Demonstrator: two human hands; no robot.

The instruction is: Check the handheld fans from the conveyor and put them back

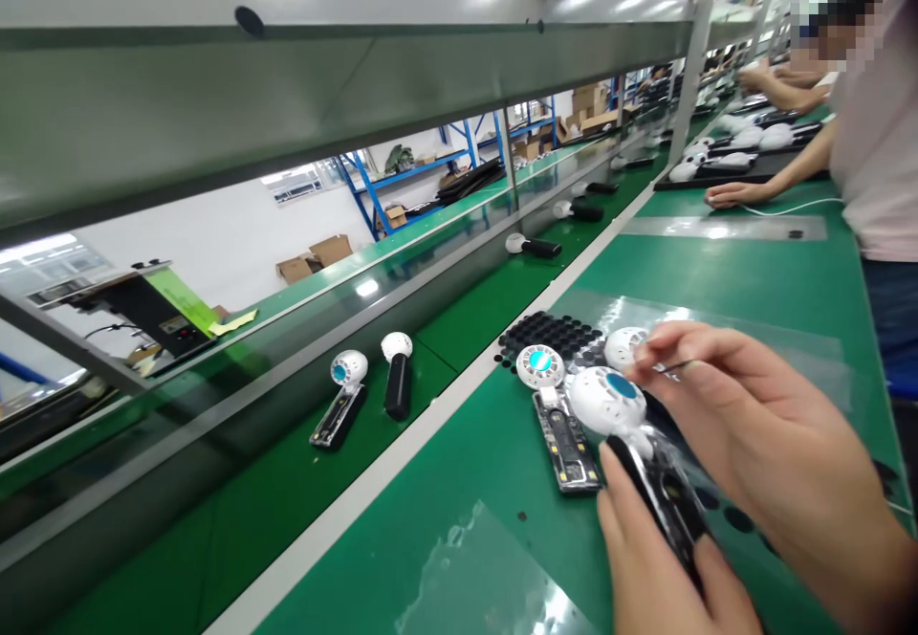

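Observation:
My left hand [649, 568] is wrapped round the black handle of a handheld device with a white round head [608, 400] and a blue disc on it. The device leans head-up over the green bench. Above its handle, my right hand [767, 425] pinches a small thin dark piece [678, 365], seen almost edge-on; its kind is unclear. Just left of the held device lies a similar device [566, 439] with its handle open, showing the circuit board. Another white head [625, 346] sits behind, partly hidden by my right fingers. Black round discs [552, 334] are spread on a clear sheet near the heads.
A green conveyor belt [459, 329] runs along the left, carrying several similar devices [398, 377]. A metal beam [359, 90] hangs low above it. Clear plastic film [494, 578] lies on the near bench. Across the bench to the right, a co-worker's hand [738, 195] rests beside a cable.

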